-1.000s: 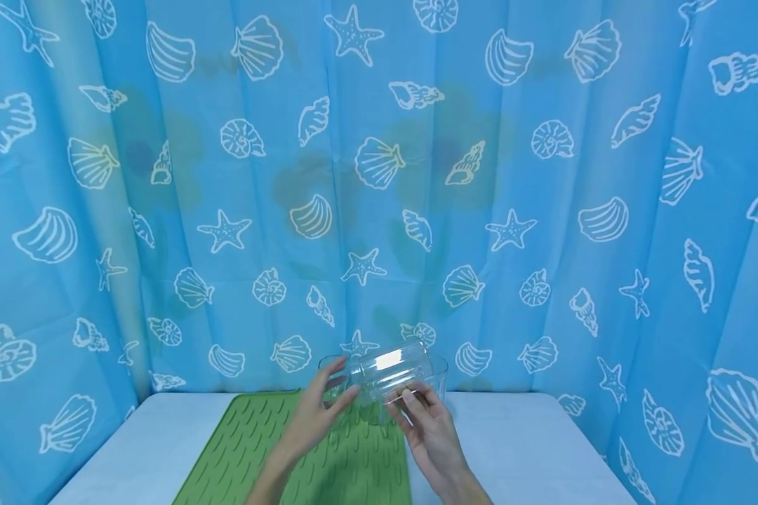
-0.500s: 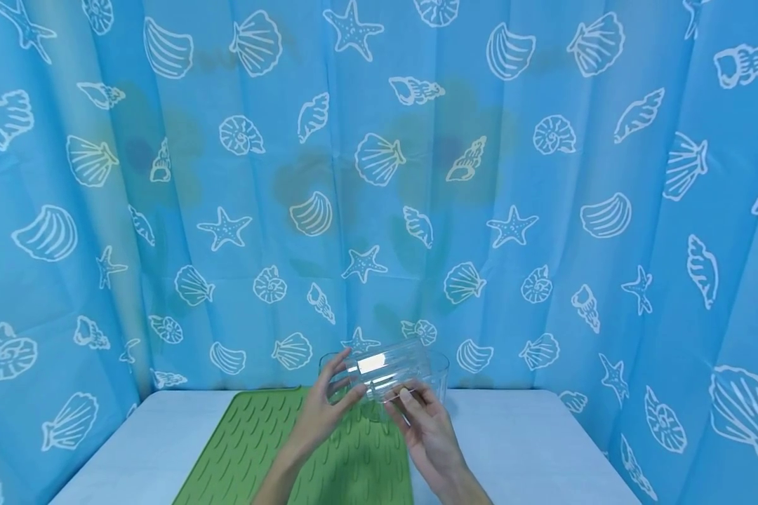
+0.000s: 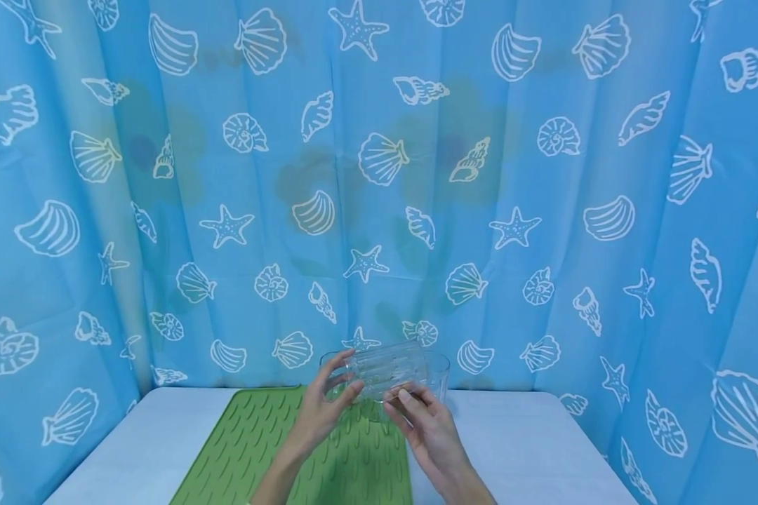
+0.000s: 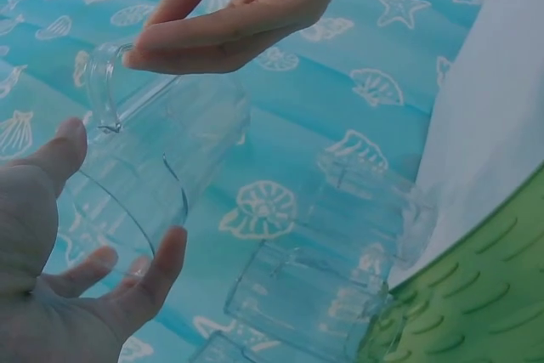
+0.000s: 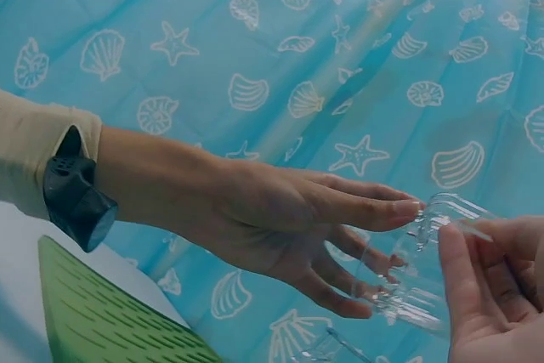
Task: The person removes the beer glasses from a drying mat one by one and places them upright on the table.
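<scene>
A clear glass mug [image 3: 394, 366] is held tilted on its side above the back of the green mat. Around one end of it curl the thumb and fingers of my left hand [image 3: 321, 408], seen at the lower left of the left wrist view. My right hand [image 3: 431, 429] pinches the mug's handle [image 4: 104, 91] between thumb and fingers. Past the held mug stand more clear glasses, and one glass [image 4: 297, 295] shows below it in the left wrist view. Their outlines are faint, and the held mug partly hides them in the head view.
A ridged green mat [image 3: 253, 435] lies on the white table [image 3: 512, 442]. One of the standing glasses [image 3: 442, 372] is near the back edge, right of the mat. A blue curtain [image 3: 366, 210] with shell prints hangs behind and at both sides.
The bright reflection on the mug slid leftward, then faded as its tilt shifted slightly. My left hand moved a little right and in closer at the mug's end; my right hand stays at the handle.
</scene>
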`<action>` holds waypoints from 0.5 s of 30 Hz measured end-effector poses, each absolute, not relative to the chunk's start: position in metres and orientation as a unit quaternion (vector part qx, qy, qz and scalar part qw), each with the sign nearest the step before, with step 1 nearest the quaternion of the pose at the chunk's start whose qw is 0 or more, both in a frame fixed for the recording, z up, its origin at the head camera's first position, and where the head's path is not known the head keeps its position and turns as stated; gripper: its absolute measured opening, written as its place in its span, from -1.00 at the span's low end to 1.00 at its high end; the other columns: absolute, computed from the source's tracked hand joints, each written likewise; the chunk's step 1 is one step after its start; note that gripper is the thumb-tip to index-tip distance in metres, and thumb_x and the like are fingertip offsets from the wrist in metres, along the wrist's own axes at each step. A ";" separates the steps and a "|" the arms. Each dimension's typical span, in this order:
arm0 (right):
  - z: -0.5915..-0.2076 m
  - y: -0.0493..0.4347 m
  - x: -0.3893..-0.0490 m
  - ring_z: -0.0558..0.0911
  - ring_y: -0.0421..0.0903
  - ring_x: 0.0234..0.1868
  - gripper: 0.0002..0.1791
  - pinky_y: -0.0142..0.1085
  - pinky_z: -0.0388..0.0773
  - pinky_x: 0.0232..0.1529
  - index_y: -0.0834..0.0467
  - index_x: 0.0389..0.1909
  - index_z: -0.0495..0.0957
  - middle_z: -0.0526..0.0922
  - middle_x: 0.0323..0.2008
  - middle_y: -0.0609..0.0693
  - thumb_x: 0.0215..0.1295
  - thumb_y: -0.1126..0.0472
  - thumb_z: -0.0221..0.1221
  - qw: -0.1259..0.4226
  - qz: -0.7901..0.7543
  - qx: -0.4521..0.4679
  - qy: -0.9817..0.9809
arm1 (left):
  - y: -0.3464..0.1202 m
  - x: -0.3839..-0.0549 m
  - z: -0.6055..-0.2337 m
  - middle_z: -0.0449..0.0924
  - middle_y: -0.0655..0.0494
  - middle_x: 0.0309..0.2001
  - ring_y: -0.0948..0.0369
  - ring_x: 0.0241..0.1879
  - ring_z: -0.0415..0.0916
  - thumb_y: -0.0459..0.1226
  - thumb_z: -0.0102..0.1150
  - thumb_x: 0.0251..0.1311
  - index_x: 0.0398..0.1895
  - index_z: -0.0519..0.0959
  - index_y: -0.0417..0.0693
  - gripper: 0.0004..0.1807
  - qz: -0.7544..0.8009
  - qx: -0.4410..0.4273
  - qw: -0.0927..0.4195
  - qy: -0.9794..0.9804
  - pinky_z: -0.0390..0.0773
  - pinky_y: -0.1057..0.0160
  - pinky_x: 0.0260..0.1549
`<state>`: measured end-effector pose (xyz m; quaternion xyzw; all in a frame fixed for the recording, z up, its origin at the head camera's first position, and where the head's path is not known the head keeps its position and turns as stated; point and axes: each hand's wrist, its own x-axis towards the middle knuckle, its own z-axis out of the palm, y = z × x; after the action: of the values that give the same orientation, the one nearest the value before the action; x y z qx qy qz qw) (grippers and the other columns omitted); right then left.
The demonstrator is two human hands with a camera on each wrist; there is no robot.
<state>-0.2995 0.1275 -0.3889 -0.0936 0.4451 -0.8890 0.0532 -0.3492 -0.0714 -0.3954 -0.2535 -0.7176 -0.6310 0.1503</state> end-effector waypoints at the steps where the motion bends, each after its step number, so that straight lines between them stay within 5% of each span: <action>1: -0.388 0.129 -0.299 0.65 -0.14 0.07 -0.76 -0.28 0.50 0.31 0.11 -0.02 0.43 0.64 -0.09 -0.05 0.37 0.18 0.20 0.055 -0.884 -0.093 0.456 | -0.072 -0.349 -0.395 0.27 -0.25 0.40 -0.27 0.26 0.40 -0.23 0.23 0.30 0.42 0.32 0.24 -0.38 -0.633 -0.255 0.149 -0.716 0.72 0.25 -0.10; 15: -0.386 0.150 -0.304 0.69 -0.17 -0.18 -0.64 -0.28 0.68 0.04 0.23 0.02 0.47 0.67 -0.28 -0.08 0.34 0.11 0.25 0.064 -0.810 -0.083 0.577 | -0.075 -0.347 -0.391 0.29 -0.18 0.35 -0.22 0.23 0.43 -0.24 0.19 0.33 0.38 0.35 0.30 -0.43 -0.647 -0.246 0.158 -0.704 0.76 0.12 -0.20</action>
<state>-0.3041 0.1503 -0.3856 -0.0833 0.5774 -0.8097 0.0644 -0.3474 -0.0745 -0.3912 -0.2456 -0.7040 -0.6474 0.1582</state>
